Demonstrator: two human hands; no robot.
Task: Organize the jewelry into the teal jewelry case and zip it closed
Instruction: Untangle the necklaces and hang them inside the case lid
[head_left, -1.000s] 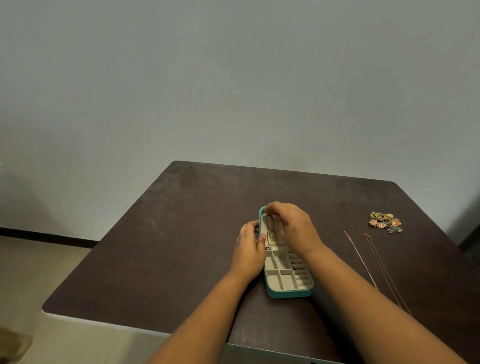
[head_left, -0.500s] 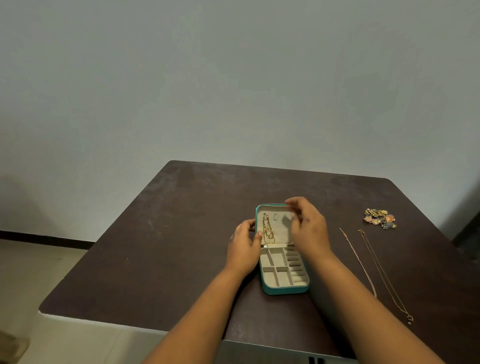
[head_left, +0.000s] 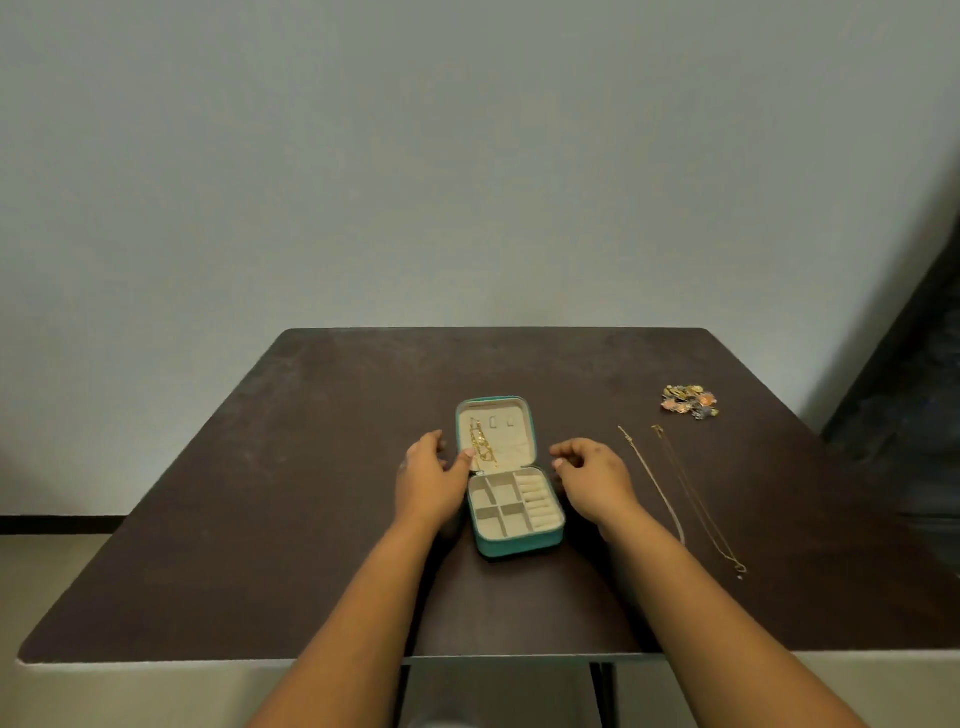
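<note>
The teal jewelry case (head_left: 511, 544) lies open in the middle of the dark table, its beige lid flat behind the compartment tray. A gold chain (head_left: 482, 445) hangs inside the lid on the left. My left hand (head_left: 428, 480) rests beside the case, thumb touching the lid's left edge. My right hand (head_left: 589, 475) hovers just right of the case with loosely curled fingers, holding nothing. Two thin necklaces (head_left: 675, 493) lie stretched out to the right. A pile of colourful charms (head_left: 690, 401) sits at the far right.
The dark brown table (head_left: 291, 493) stands against a pale wall. Its front edge runs close below my forearms. A dark object leans at the far right behind the table.
My right hand has left the case lid and pulled back to the right of the case. The lid now lies fully open with the gold chain hung inside. My left hand stays at the left edge.
</note>
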